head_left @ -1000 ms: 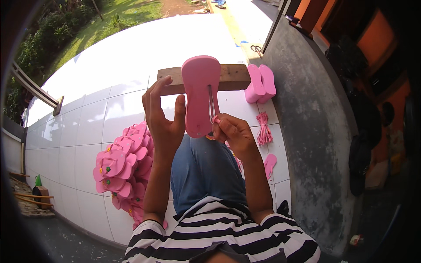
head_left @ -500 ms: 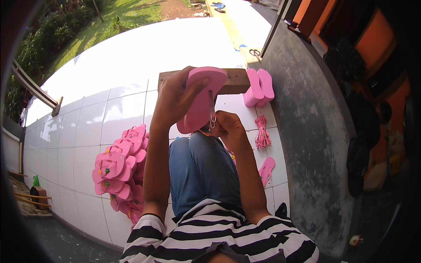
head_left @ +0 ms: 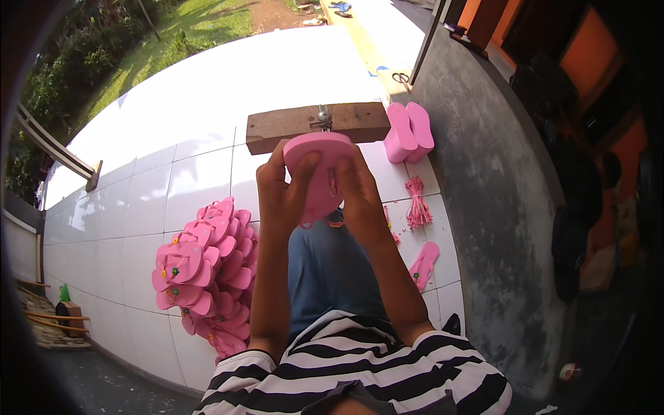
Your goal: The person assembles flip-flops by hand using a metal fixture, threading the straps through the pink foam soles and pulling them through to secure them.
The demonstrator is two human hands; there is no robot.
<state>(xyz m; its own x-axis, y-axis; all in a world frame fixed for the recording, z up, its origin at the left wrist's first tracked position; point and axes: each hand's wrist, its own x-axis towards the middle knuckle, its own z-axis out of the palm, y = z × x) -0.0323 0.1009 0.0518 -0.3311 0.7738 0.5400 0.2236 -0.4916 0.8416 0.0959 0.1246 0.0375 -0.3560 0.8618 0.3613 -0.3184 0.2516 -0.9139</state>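
Both my hands hold a pink flip-flop sole (head_left: 319,166) in front of me, just below a wooden block (head_left: 290,126) that carries a small metal fitting (head_left: 323,116). My left hand (head_left: 282,194) grips the sole's left side with the thumb on top. On the sole's right side my right hand (head_left: 358,190) wraps around it, close to a thin metal tool (head_left: 333,188) at its lower part. The sole is tilted, its flat face toward me. My knee in blue jeans (head_left: 332,270) lies below the hands.
A heap of finished pink flip-flops (head_left: 207,270) lies on the white tiled floor (head_left: 138,207) at my left. Stacked pink soles (head_left: 408,130), a bundle of pink straps (head_left: 417,207) and one single flip-flop (head_left: 423,264) lie at my right, beside a grey concrete strip (head_left: 498,207).
The sole stood upright, held apart from the block. Both hands have turned it and brought it up close under the wooden block, now closing around it from both sides.
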